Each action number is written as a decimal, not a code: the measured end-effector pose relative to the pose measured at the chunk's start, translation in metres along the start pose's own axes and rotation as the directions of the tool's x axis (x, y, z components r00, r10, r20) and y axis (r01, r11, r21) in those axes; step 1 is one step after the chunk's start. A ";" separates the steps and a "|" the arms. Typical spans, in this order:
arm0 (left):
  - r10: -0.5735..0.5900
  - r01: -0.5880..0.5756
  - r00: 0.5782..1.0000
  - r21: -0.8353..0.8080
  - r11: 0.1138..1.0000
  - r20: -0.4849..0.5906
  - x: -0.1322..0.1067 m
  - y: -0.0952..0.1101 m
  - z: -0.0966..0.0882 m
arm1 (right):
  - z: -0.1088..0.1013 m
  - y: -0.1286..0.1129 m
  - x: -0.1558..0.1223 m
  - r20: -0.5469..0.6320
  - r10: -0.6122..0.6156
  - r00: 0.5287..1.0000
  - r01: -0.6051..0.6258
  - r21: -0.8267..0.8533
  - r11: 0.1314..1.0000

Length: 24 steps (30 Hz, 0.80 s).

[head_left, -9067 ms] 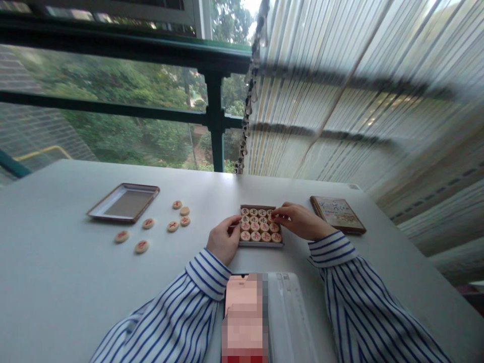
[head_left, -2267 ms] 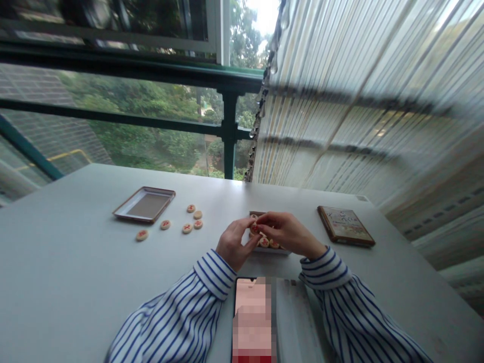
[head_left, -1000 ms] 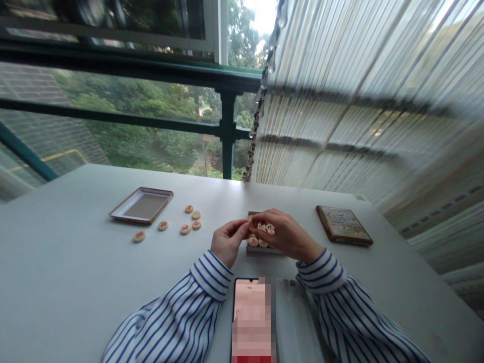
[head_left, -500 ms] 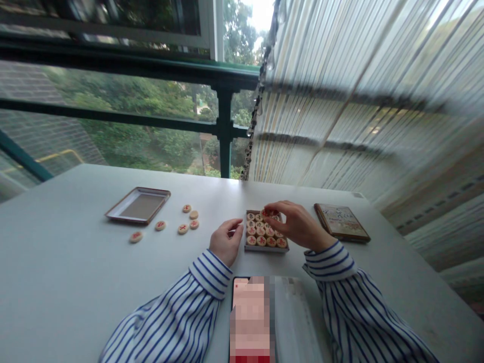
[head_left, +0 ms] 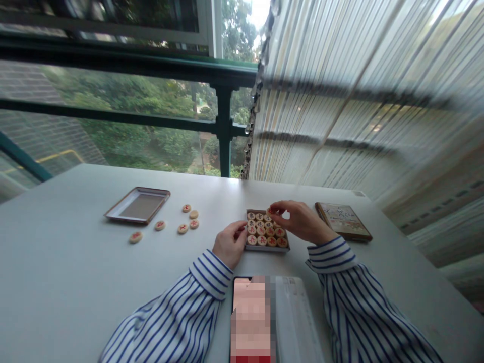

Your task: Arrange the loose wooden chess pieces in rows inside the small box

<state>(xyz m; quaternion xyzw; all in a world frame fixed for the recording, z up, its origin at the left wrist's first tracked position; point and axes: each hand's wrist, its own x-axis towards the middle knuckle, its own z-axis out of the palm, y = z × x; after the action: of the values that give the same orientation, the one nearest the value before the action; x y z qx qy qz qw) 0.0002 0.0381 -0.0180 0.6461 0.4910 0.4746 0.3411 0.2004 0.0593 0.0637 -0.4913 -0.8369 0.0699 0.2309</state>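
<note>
My right hand [head_left: 298, 219] pinches a Chinese chess piece [head_left: 269, 212] between thumb and fingertips, over the far right part of a shallow box [head_left: 268, 248]. Rows of round wooden chess pieces with red and dark characters fill much of this box; my right fingers hide its far right corner. At the box's left side, my left hand [head_left: 230, 244] has its fingers loosely curved, thumb and forefinger a little apart, and the fingertips seem to touch the box wall. Several loose chess pieces [head_left: 183, 229] lie on the table to the left, most showing red characters, one looking blank.
An open, shallow lid or tray [head_left: 143, 206] lies at the far left of the white table [head_left: 75, 282]. On the right is a closed decorated case [head_left: 343, 222]. A phone [head_left: 251, 317] and a pale, translucent object [head_left: 297, 317] lie in front of me. Beyond are a railing and string curtain.
My right hand has shifted slightly right with the chess piece, uncovering more of the box's pieces. My left hand has moved right, up to the box's left edge.
</note>
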 end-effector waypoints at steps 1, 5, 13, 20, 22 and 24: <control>0.007 -0.007 1.000 0.012 1.000 0.007 0.000 0.000 0.000 | 0.001 0.001 0.000 0.012 0.005 1.000 -0.005 -0.006 1.000; 0.010 -0.011 1.000 0.060 0.998 0.019 0.000 0.001 0.001 | 0.004 0.004 0.002 0.056 0.024 0.998 -0.022 -0.032 0.999; 0.030 -0.032 0.999 0.073 0.997 0.019 0.000 0.002 0.001 | 0.011 0.013 0.002 0.100 -0.010 0.995 0.017 -0.071 0.997; 0.045 -0.046 0.999 0.108 0.993 0.016 0.000 0.004 -0.001 | 0.017 0.019 0.001 0.149 0.018 0.989 -0.001 -0.116 0.993; 0.046 -0.047 0.999 0.111 0.993 0.016 0.000 0.005 -0.001 | 0.017 0.018 0.001 0.162 0.023 0.987 -0.004 -0.113 0.994; 0.045 -0.047 0.999 0.108 0.993 0.020 0.000 0.005 -0.001 | 0.017 0.017 0.001 0.166 0.023 0.986 -0.006 -0.103 0.995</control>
<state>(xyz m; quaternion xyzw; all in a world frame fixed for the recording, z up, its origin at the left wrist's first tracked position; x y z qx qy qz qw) 0.0010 0.0366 -0.0133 0.6788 0.4980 0.4493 0.2989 0.2058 0.0704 0.0430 -0.5010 -0.8522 0.0694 0.1341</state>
